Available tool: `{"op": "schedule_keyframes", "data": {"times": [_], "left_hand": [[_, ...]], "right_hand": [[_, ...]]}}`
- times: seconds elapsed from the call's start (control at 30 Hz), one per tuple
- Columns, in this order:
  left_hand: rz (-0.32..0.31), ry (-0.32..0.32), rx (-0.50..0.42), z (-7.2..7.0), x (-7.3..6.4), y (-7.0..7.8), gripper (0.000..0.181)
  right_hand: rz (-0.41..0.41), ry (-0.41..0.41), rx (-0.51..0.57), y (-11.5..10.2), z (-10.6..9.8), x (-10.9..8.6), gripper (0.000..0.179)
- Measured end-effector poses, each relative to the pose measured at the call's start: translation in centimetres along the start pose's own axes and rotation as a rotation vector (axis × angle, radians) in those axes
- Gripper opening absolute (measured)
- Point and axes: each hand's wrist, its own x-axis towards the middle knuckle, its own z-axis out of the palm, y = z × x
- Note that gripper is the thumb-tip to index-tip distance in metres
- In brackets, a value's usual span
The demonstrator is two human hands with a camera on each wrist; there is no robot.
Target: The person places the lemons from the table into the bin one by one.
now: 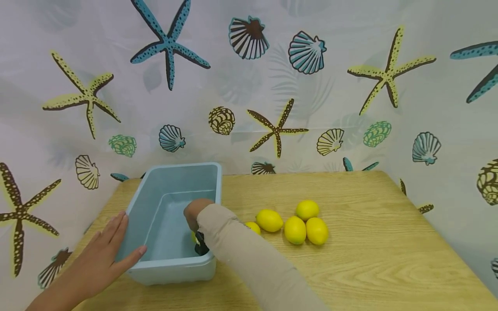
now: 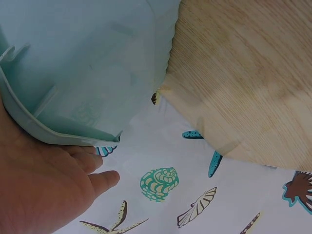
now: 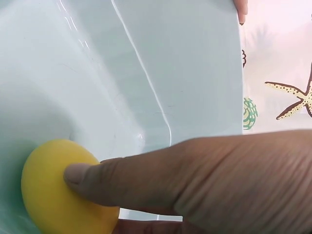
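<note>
A light blue plastic bin point(image 1: 175, 272) stands on the left of the table in the head view. My right hand point(image 1: 197, 211) reaches down inside it, near its right wall. In the right wrist view, this hand's thumb and fingers grip a yellow lemon point(image 3: 48, 190) low in the bin. My left hand point(image 1: 97, 259) rests against the bin's left rim, fingers extended and thumb over the near corner. The left wrist view shows that hand's palm point(image 2: 48, 190) beside the bin's outer wall point(image 2: 92, 73).
Several lemons point(image 1: 295, 230) lie on the wooden table point(image 1: 381, 242) to the right of the bin. My right sleeve point(image 1: 249, 255) partly covers one lemon point(image 1: 253, 227). A white curtain point(image 1: 218, 77) printed with starfish and shells hangs behind the table and at its sides.
</note>
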Motion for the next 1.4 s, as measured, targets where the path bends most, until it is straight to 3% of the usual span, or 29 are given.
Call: {"op": "schedule_keyframes", "data": {"times": [0.47, 0.73, 0.9, 1.1, 1.27, 1.4], "left_hand": [[-0.008, -0.012, -0.002, -0.1, -0.2, 0.5, 0.093], [-0.004, -0.009, 0.009, 0.0, -0.1, 0.4, 0.092], [-0.003, 0.000, 0.027, 0.0, -0.1, 0.3, 0.093], [0.005, -0.001, 0.023, 0.1, -0.1, 0.5, 0.093], [0.006, -0.006, 0.025, 0.1, 0.2, 0.4, 0.093], [-0.006, -0.015, 0.024, 0.1, 0.0, 0.3, 0.092]], "right_hand": [[-0.042, 0.022, 0.100, 0.4, 0.3, 0.0, 0.012], [-0.126, 0.102, 0.255, 0.3, 0.2, 0.5, 0.029], [-0.223, 0.199, 0.307, -0.2, -0.5, 0.9, 0.042], [-0.231, 0.327, 0.336, -0.7, -1.9, 0.7, 0.053], [-0.269, 0.445, 0.277, 0.4, -4.6, -1.3, 0.062], [-0.300, 0.540, 0.306, 2.3, -6.1, -3.7, 0.063]]}}
